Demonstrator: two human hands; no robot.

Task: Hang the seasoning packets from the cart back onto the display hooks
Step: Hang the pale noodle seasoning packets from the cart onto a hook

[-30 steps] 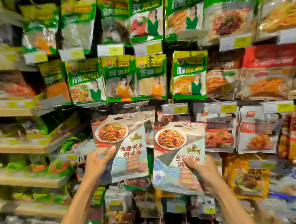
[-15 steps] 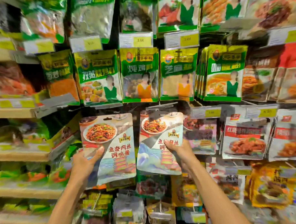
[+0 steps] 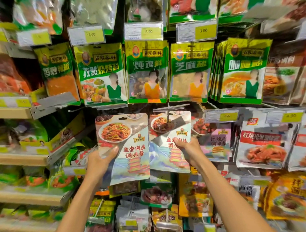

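Shop display wall [image 3: 87,118] | left grip [image 3: 100,162] holds first packet [image 3: 130,148] | right grip [image 3: 188,149] holds second packet [image 3: 166,160] at hook [image 3: 168,115]

Left hand [image 3: 100,159], right hand [image 3: 188,149] (both pinching)

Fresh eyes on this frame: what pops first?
Dead centre are two matching seasoning packets with a plate-of-food photo. The left hand holds the left packet off any hook, and the right hand pinches the right packet with its top up at a metal hook. Directly above hangs a row of green packets under yellow price tags.
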